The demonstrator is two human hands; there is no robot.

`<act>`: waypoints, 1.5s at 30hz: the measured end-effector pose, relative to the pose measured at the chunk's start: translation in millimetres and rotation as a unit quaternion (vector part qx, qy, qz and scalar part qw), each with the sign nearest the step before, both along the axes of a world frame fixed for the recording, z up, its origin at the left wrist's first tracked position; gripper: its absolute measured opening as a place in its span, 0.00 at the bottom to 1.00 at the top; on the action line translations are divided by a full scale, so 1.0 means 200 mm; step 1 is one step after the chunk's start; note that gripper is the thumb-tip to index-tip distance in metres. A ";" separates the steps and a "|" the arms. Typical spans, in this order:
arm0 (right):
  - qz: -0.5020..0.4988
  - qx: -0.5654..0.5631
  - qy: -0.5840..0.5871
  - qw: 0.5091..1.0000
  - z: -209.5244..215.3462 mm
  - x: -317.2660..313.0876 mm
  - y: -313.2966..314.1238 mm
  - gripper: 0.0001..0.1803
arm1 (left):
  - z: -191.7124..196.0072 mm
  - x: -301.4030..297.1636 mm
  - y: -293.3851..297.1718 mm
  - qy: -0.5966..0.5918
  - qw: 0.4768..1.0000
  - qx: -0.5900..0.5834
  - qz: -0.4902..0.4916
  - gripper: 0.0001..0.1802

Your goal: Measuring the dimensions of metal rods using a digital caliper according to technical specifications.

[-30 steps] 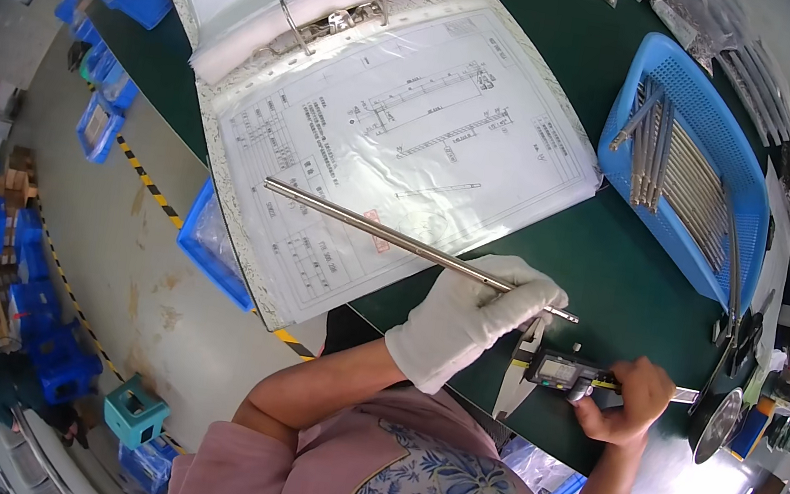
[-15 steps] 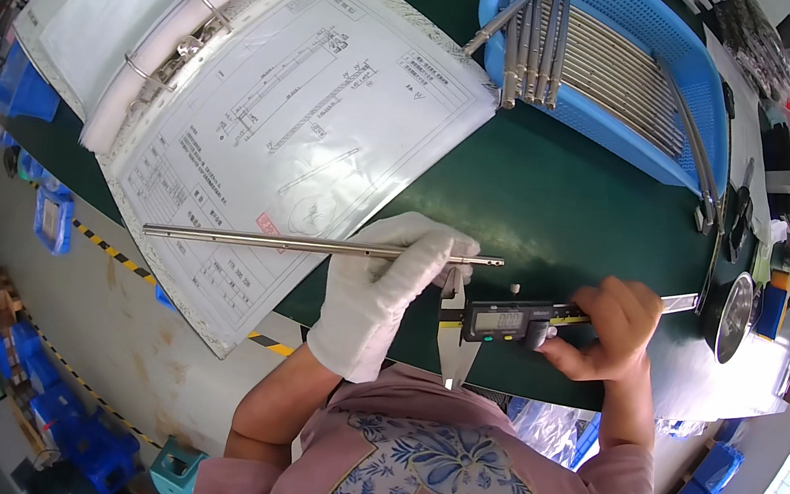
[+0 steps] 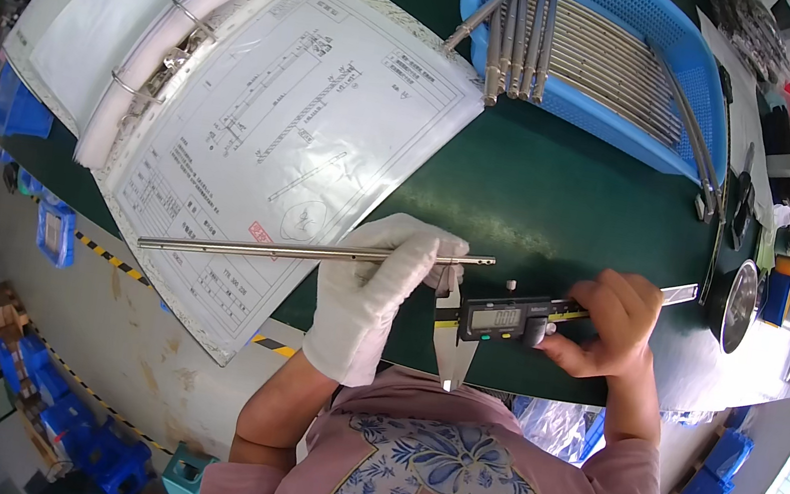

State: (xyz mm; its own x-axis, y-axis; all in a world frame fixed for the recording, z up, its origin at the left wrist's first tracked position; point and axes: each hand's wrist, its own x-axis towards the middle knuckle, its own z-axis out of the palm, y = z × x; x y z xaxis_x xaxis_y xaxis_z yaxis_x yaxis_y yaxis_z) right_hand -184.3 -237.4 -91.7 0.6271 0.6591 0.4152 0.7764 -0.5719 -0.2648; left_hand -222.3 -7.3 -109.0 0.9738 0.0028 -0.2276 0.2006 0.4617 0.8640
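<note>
At the table's (image 3: 544,192) near edge, the left hand (image 3: 370,292) pinches a rod (image 3: 283,251), apparently steadying it; the right hand (image 3: 613,323) clasps a caliper (image 3: 504,320), likely supporting it.

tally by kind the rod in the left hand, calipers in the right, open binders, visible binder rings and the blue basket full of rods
Held metal rod, in left hand: 1
Digital caliper, in right hand: 1
Open binder: 1
Binder rings: 2
Blue basket: 1
Total: 6
</note>
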 end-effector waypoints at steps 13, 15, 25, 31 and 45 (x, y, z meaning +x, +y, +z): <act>0.011 0.006 0.058 0.998 0.02 -0.01 0.00 0.19 | -0.01 0.00 -0.01 0.002 1.000 0.011 0.024 0.10; 0.008 0.006 0.061 0.998 0.02 0.00 -0.01 0.19 | -0.02 0.00 -0.01 -0.007 1.000 0.011 0.023 0.10; 0.014 -0.017 0.045 0.999 0.01 -0.01 -0.02 0.20 | -0.01 0.01 -0.02 0.009 1.000 -0.003 -0.020 0.09; 0.015 -0.022 0.051 0.998 0.00 -0.03 -0.02 0.20 | -0.04 -0.01 -0.02 0.012 0.999 -0.032 -0.012 0.08; 0.015 -0.008 0.008 1.000 -0.05 0.01 -0.05 0.24 | -0.06 0.01 -0.05 -0.001 0.998 -0.066 -0.005 0.08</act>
State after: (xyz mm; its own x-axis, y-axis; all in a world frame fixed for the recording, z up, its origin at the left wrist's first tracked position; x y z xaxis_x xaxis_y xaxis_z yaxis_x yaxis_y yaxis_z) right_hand -182.9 -247.6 -100.9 0.6135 0.6844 0.3940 0.7889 -0.5530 -0.2679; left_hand -220.4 -17.2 -120.1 0.9740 -0.0363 -0.2236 0.2039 0.5703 0.7957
